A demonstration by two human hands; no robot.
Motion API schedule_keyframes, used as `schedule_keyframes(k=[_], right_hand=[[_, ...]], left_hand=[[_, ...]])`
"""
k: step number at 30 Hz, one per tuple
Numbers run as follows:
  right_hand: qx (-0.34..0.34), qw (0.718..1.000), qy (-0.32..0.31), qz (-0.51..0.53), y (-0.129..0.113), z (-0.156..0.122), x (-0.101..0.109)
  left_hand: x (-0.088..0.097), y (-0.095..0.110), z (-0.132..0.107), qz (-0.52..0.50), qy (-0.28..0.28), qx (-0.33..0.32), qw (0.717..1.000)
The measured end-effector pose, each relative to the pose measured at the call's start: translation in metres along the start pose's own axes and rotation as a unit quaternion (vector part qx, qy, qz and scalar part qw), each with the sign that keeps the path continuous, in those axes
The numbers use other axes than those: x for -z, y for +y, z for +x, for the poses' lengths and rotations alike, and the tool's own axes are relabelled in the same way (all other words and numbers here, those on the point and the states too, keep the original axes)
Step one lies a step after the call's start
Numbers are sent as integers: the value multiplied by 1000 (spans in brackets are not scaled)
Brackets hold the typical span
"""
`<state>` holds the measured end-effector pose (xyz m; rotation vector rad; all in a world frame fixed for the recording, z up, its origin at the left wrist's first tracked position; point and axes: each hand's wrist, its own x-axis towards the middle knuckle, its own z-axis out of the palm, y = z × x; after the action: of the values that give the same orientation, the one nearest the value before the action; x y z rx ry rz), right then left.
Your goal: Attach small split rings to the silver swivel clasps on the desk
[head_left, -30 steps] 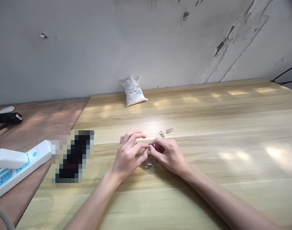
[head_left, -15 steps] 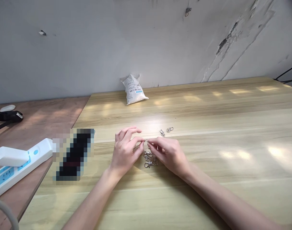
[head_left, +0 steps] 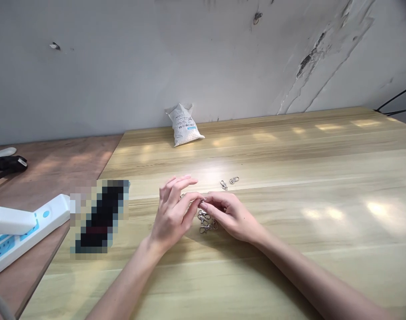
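Both hands (head_left: 172, 212) pinch a metal piece (head_left: 202, 201); clasps (head_left: 203, 217) lie between them.

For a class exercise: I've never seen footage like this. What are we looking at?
There is no robot here: a camera worn on a person's head looks forward and down at their bare hands. The left hand and right hand pinch a small shiny metal piece between their fingertips, mostly hidden. Between them on the pale wood-grained table lie several small silver metal swivel clasps, with more beyond the right hand. A white printed plastic packet sits by the grey wall; at left is a white power strip.
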<state>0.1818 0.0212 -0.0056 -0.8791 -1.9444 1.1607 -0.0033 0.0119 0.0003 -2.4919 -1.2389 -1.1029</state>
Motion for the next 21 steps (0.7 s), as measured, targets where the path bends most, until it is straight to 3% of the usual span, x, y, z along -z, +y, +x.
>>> schedule_keyframes(k=[2,5,10,14,17,21], right_hand=[[12,1000,-5,-23,1,1,4],[74,985,26,-157,9,2,14],[196,900,121,-371,12,0,17],[270,872,88,-399,1,-2,-1],[273,875,65,-394,1,-2,-8],[217,916,119,-315,12,-1,-3]], left_hand=[[2,-2,0,5,-1,-2,1000],[1,-5,0,6,-33,9,999],[-5,-6,-2,-3,-117,53,992],[-2,-14,-2,13,-149,49,988],[3,-21,-1,3,-175,45,984],[7,-24,0,-43,-155,105,981]])
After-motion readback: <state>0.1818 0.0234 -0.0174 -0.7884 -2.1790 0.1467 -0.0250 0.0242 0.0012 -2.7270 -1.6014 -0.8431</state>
